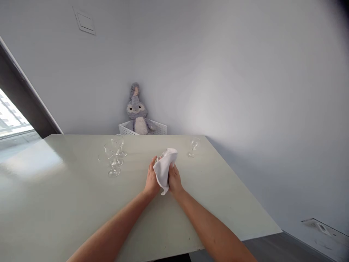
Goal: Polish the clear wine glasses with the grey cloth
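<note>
Over the middle of the table a white cloth (164, 168) is bunched between my two hands. My left hand (152, 179) is closed around its left side, fingers partly behind the fabric. My right hand (175, 179) grips the cloth from the right, thumb pressed on it. A curved edge shows at the cloth's upper left; whether a glass is wrapped inside I cannot tell. To the left stand three clear stemmed glasses, the nearest glass (113, 171) in front of the other two. One more stemmed glass (194, 144) stands upright by itself to the right.
The pale glossy table (81, 214) ends at a right edge near the wall. Behind its far edge, a grey plush toy (140, 124) sits in a white perforated basket (161, 128). A window (12, 114) is at the left, and a socket plate (323, 228) is low on the right wall.
</note>
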`<action>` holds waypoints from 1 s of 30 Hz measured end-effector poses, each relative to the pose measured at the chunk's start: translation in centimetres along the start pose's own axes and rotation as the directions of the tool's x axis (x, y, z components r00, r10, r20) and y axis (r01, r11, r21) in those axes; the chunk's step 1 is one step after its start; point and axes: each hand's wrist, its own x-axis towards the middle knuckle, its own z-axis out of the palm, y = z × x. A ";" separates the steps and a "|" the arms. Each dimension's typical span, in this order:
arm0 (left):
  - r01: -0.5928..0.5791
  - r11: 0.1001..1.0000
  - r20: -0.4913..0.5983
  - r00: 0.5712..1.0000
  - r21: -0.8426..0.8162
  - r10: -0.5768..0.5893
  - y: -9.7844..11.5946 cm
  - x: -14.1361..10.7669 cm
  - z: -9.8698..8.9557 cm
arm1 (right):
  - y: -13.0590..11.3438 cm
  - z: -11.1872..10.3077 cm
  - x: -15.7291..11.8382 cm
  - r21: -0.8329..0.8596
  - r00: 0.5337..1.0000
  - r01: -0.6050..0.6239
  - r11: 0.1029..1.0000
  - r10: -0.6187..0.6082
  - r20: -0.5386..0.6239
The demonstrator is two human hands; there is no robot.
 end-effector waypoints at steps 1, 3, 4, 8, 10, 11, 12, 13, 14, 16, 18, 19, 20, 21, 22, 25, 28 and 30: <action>0.071 0.992 0.016 0.997 -0.101 -0.070 0.1 0.0 0.0 | 0.3 -0.1 0.1 -0.023 1.000 0.019 1.000 -0.019 0.005; 0.194 0.944 0.042 0.981 -0.266 -0.189 0.3 0.1 -0.3 | 0.9 -0.3 0.3 -0.065 1.000 0.018 0.998 -0.018 0.006; 0.236 0.914 0.064 0.972 -0.329 -0.228 0.4 0.2 -0.6 | 1.1 -0.5 0.5 -0.080 1.000 0.002 0.997 -0.002 0.006; 0.312 0.844 0.143 0.950 -0.435 -0.278 0.8 1.1 -2.2 | 1.4 -1.3 0.9 -0.115 0.990 -0.084 0.990 0.096 0.107; 0.340 0.813 0.187 0.940 -0.472 -0.285 0.8 1.6 -2.8 | 1.4 -1.6 1.0 -0.170 0.968 -0.100 0.980 0.135 0.212; 0.360 0.794 0.214 0.933 -0.491 -0.290 0.8 1.9 -3.0 | 1.3 -1.8 1.1 -0.223 0.958 -0.090 0.971 0.146 0.247; 0.382 0.773 0.240 0.923 -0.506 -0.300 0.7 2.0 -3.2 | 1.2 -2.0 1.1 -0.289 0.953 -0.070 0.955 0.150 0.265; 0.399 0.755 0.262 0.916 -0.520 -0.304 0.6 2.2 -3.2 | 1.2 -2.2 1.1 -0.362 0.952 -0.043 0.931 0.148 0.268; 0.405 0.742 0.279 0.913 -0.534 -0.298 0.6 2.2 -3.3 | 1.1 -2.3 1.2 -0.431 0.955 -0.009 0.902 0.136 0.263; 0.397 0.723 0.288 0.916 -0.565 -0.278 0.4 2.3 -3.3 | 0.8 -2.6 1.3 -0.535 0.963 0.070 0.842 0.083 0.258; 0.376 0.708 0.242 0.927 -0.598 -0.288 0.3 2.4 -3.3 | 0.5 -2.9 1.4 -0.600 0.966 0.157 0.785 0.005 0.259; 0.361 0.705 0.196 0.931 -0.611 -0.307 0.1 2.5 -3.4 | 0.4 -3.0 1.5 -0.627 0.966 0.197 0.753 -0.040 0.256; 0.341 0.706 0.136 0.934 -0.620 -0.332 0.0 2.6 -3.5 | 0.2 -3.2 1.6 -0.653 0.966 0.228 0.722 -0.082 0.245; 0.315 0.714 0.071 0.934 -0.625 -0.349 -0.1 2.7 -3.6 | 0.1 -3.3 1.7 -0.678 0.967 0.245 0.693 -0.122 0.225; 0.283 0.727 0.007 0.934 -0.626 -0.358 -0.3 2.8 -3.8 | 0.0 -3.4 1.7 -0.700 0.969 0.248 0.670 -0.157 0.193; 0.170 0.767 -0.156 0.930 -0.619 -0.332 -0.4 3.0 -4.2 | -0.1 -3.5 1.9 -0.711 0.982 0.180 0.679 -0.172 0.084; 0.087 0.770 -0.221 0.932 -0.632 -0.287 0.1 2.7 -3.8 | 0.0 -3.2 1.8 -0.564 0.995 0.098 0.820 -0.062 0.082; 0.062 0.758 -0.198 0.948 -0.649 -0.247 0.8 2.2 -3.2 | 0.3 -2.8 1.7 -0.428 0.991 0.060 0.902 -0.004 0.130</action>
